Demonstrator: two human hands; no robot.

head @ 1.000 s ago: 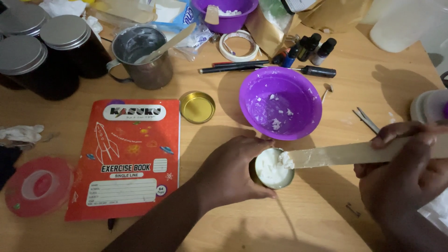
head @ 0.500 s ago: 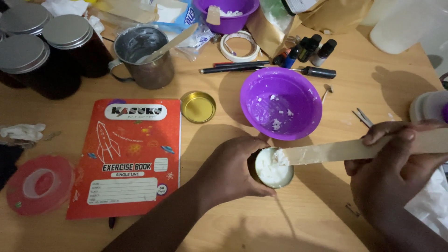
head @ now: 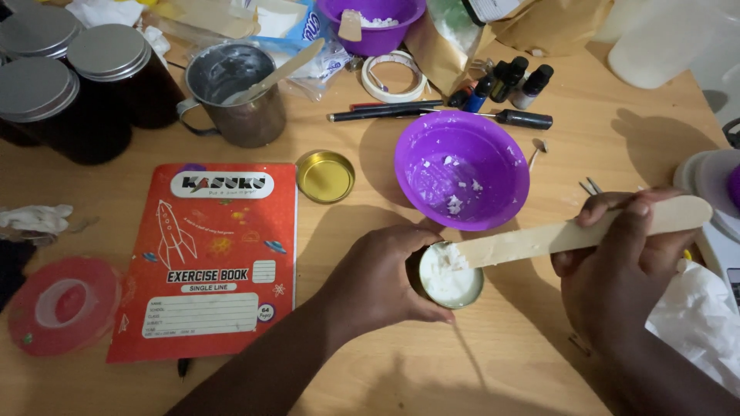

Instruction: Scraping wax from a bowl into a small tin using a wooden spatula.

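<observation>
On the bench (head: 478, 370), just below the purple bowl (head: 461, 179), I am steadying the small round tin (head: 449, 276) with my left hand (head: 383, 281), its fingers curled around it, while my right hand (head: 617, 266) is gripping the wooden spatula (head: 574, 233), its tip pressing white cream into the tin; next, I reckon, comes levelling without tipping it.

Both forearms bare, left hand (head: 378, 281) and right hand (head: 617, 262) ungloved, ringless.

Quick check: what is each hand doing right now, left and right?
Left hand: closed around the small round tin of white cream, steadying it on the table.
Right hand: closed on the flat wooden stick, its tip in the cream.
</observation>
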